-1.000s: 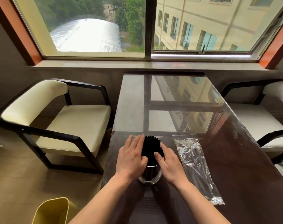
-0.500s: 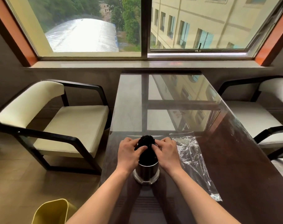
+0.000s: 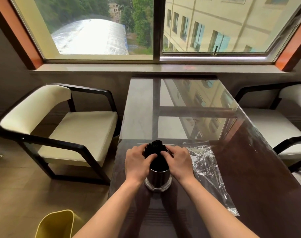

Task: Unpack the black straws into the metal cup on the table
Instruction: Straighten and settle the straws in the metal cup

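Observation:
A bundle of black straws [image 3: 155, 147] stands upright in the shiny metal cup [image 3: 158, 180] near the front of the glossy dark table [image 3: 249, 177]. My left hand [image 3: 137, 162] wraps the bundle from the left, fingers curled on it. My right hand [image 3: 178, 160] presses it from the right, fingers curled the same way. Both hands hide the cup's rim and the middle of the straws. The empty clear plastic wrapper [image 3: 208, 169] lies flat on the table, just right of my right hand.
Cream armchairs with black frames stand left [image 3: 60, 127] and right [image 3: 283, 124] of the table. A yellow bin [image 3: 55, 224] sits on the floor at the lower left. A window sill [image 3: 163, 67] runs behind the table's far end.
Both hands went from flat beside the straws to curled around the bundle, gathering it together. The straws now stand tighter and more upright in the cup.

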